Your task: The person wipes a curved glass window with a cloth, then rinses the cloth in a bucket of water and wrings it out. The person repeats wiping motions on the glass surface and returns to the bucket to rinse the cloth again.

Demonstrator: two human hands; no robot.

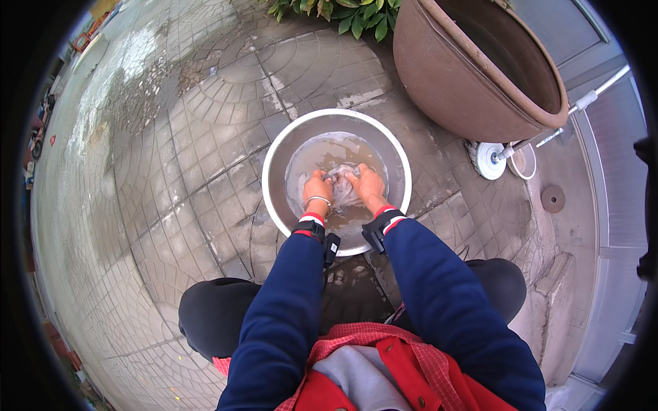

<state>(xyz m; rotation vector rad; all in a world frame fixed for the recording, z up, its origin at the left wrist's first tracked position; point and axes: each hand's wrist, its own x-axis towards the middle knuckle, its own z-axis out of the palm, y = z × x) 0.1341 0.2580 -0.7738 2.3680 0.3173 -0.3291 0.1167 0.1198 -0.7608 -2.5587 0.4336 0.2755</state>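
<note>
A round metal basin [277, 154] stands on the paving before me, holding cloudy brownish water [354, 149]. In the water my left hand [317, 190] grips one side of a wet greyish cloth [343, 189]. The other side of that cloth is bunched in my right hand [367, 186]. Both hands are close together near the basin's middle, fingers partly in the water. Part of the cloth is hidden under the surface. A bracelet circles my left wrist, and black straps sit on both cuffs.
A large brown clay pot [462, 87] stands at the upper right, near leafy plants [360, 15]. Beside it are a mop [489, 160] with a metal handle and a small white-rimmed bucket [529, 162]. A round disc [553, 199] lies by the doorway step at right.
</note>
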